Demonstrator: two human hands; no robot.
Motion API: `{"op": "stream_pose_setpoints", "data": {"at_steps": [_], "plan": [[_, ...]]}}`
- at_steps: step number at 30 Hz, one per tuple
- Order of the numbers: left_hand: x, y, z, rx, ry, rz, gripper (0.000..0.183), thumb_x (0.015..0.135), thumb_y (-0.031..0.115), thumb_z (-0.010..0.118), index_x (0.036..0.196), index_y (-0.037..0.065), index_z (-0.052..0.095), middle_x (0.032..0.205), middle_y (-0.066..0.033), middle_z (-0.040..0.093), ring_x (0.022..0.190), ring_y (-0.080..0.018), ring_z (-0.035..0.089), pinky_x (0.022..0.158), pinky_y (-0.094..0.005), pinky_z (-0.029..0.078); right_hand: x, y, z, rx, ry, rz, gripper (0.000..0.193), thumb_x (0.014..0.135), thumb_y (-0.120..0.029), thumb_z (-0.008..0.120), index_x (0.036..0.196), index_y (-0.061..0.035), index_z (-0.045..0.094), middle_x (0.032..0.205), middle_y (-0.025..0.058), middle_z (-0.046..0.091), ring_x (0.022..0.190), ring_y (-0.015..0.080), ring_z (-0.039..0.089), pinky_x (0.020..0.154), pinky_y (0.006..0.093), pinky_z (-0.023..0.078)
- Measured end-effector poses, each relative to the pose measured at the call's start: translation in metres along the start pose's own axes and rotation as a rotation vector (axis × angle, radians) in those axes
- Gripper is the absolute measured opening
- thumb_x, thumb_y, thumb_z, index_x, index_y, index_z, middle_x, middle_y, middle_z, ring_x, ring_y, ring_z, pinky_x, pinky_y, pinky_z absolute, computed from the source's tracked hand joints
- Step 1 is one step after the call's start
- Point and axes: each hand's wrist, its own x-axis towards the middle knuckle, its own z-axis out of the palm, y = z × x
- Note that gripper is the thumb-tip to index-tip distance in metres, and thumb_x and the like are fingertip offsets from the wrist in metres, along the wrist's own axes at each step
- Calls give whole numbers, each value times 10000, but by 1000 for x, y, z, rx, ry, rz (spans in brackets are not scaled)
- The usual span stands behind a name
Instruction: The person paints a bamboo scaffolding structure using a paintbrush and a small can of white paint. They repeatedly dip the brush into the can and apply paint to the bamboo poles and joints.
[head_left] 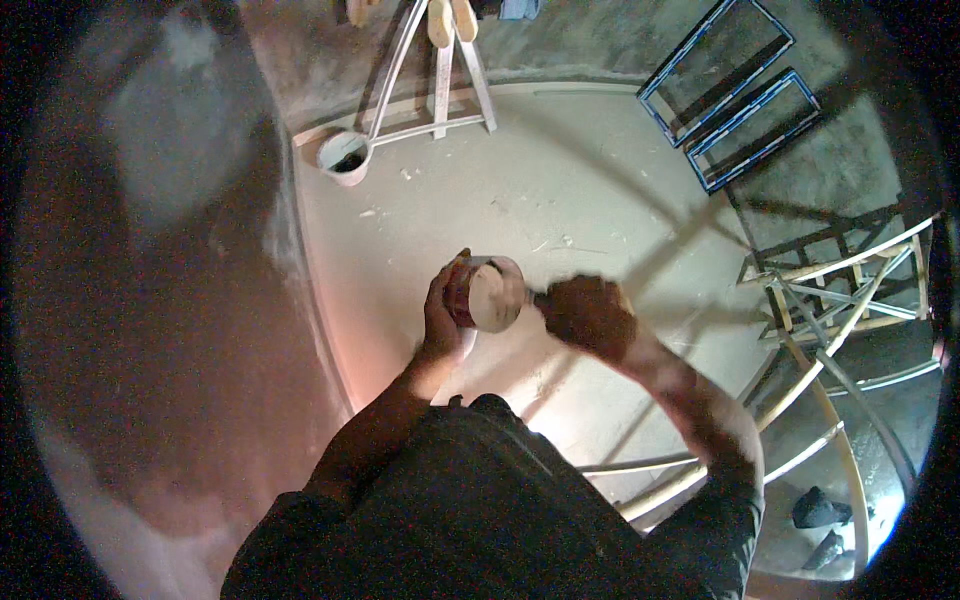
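Head view: round, pale-faced container (488, 297)

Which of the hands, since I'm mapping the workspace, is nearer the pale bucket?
Left. The left hand, on the round container, is below and right of the bucket in the picture; the right hand is farther right, past the container.

left wall (160, 320): mottled brown | floor (450, 200): pale, shadow-striped | stand (442, 90): white, A-shaped, far end

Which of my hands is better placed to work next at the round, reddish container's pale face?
Likely your right hand: it holds a narrow dark tool pointed toward the container, which your left hand is occupied gripping.
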Motion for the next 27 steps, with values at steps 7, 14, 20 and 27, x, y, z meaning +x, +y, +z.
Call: {"op": "stream_pose_setpoints", "data": {"at_steps": [7,14,20,27], "plan": [[90,-32,34,50,-18,-174,555,992,465,427,1365,66,524,1338,-107,570,1243,-292,536,1064,-473,421,50,77,-25,402,51,59,408,971,-395,527,804,-65,701,710,136,690,744,308,708,663,448,545],[183,-92,89,10,40,-435,582,964,546,436,1353,125,536,1267,-86,606,1202,-296,556,1038,-503,426,67,119,59,-65,437,242,133,877,-218,589,981,-147,632,850,73,639,710,255,673,548,416,516],[287,-148,144,115,-50,-492,579,972,551,418,1344,127,544,1298,-70,595,1221,-295,544,1050,-504,417,107,229,41,-111,633,296,250,842,-162,603,1075,-80,642,979,85,632,743,231,645,567,380,539],[389,-226,229,197,-73,-490,542,998,508,388,1359,135,545,1366,-50,569,1281,-268,509,1083,-521,376,135,368,15,114,543,438,314,822,-142,621,1128,-73,616,862,79,629,682,228,660,531,373,546]]}}
